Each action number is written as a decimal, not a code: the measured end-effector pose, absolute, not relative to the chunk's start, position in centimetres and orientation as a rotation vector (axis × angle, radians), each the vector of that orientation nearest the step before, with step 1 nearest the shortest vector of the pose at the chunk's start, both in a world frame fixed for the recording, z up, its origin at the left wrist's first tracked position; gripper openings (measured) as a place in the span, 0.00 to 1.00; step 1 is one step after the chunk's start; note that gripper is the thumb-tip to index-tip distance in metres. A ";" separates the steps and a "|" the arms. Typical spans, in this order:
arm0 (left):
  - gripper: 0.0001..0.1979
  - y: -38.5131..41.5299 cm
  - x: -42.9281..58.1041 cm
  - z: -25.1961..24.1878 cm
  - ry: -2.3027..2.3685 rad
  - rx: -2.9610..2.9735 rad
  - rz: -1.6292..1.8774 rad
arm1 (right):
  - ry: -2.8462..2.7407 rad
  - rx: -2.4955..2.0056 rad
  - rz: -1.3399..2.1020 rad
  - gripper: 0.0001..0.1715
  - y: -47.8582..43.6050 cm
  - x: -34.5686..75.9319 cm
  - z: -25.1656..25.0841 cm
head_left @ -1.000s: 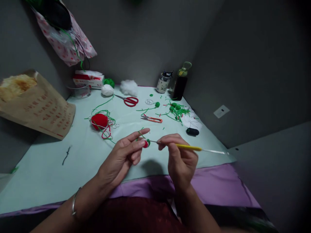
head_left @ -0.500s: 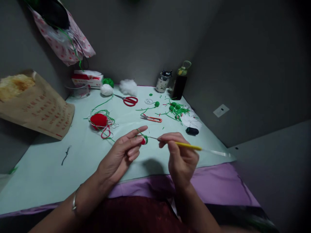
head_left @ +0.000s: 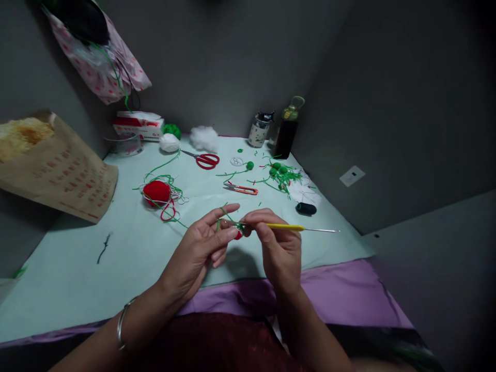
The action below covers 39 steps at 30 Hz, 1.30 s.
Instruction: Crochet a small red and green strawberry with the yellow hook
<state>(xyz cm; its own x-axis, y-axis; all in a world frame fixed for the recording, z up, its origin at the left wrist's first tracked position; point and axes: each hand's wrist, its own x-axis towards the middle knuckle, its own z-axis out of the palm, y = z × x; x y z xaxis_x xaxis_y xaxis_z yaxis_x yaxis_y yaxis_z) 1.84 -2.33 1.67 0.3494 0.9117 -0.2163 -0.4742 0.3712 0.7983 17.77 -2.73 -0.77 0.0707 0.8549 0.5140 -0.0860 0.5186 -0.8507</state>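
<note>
My left hand (head_left: 201,247) pinches a small red and green crocheted piece (head_left: 237,234) between thumb and fingers, with green yarn (head_left: 223,213) looped over the raised forefinger. My right hand (head_left: 276,249) grips a yellow-handled crochet hook (head_left: 289,227), its tip at the piece and its metal end pointing right. Both hands hover above the near edge of the pale green table (head_left: 77,268). The yarn runs back to a red yarn ball (head_left: 156,191) ringed with green strands.
Red scissors (head_left: 206,160), orange thread snips (head_left: 243,189), green crocheted bits (head_left: 282,174), white stuffing (head_left: 204,137), a white ball (head_left: 169,143), a jar (head_left: 259,131), a dark bottle (head_left: 287,135) and a black object (head_left: 306,208) lie farther back. A paper bag (head_left: 58,170) stands left.
My right hand has moved left, closing the gap to the crocheted piece, and the hook now lies more level. The left hand stays roughly where it was.
</note>
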 end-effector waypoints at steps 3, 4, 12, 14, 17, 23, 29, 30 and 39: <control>0.20 -2.3 1.8 1.6 0.743 0.700 1.007 | -1.241 -0.762 0.822 0.09 -2.8 17.7 -0.8; 0.18 -2.3 1.8 1.6 0.739 0.699 1.015 | -1.198 -0.763 0.824 0.10 -2.9 17.8 -0.8; 0.09 -2.3 1.7 1.5 0.722 0.677 1.011 | -1.186 -0.778 0.708 0.11 -3.6 17.9 -0.2; 0.08 -2.3 1.8 1.5 0.722 0.677 1.012 | -1.216 -0.778 0.708 0.11 -3.7 17.8 -0.2; 0.07 -2.3 1.8 1.5 0.725 0.685 1.009 | -1.214 -0.789 0.716 0.11 -3.7 17.7 -0.4; 0.07 -2.3 1.6 1.4 0.726 0.688 1.003 | -1.218 -0.775 0.700 0.11 -3.5 17.7 -0.5; 0.08 -2.4 1.7 1.6 0.745 0.703 1.000 | -1.237 -0.784 0.645 0.11 -3.6 17.7 -0.6; 0.09 -2.4 1.7 1.6 0.747 0.704 0.998 | -1.244 -0.784 0.636 0.11 -3.6 17.7 -0.6; 0.09 -2.4 1.6 1.3 0.757 0.713 0.976 | -1.321 -0.789 0.570 0.12 -3.8 17.6 -0.1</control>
<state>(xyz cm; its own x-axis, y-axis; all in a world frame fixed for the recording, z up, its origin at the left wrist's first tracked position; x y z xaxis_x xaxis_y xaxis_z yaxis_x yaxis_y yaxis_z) 1.59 -2.40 1.26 0.3581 0.9044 -0.2320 -0.4500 0.3849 0.8058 17.59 -3.81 -0.06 0.1774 0.7609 0.6242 0.0674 0.6234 -0.7790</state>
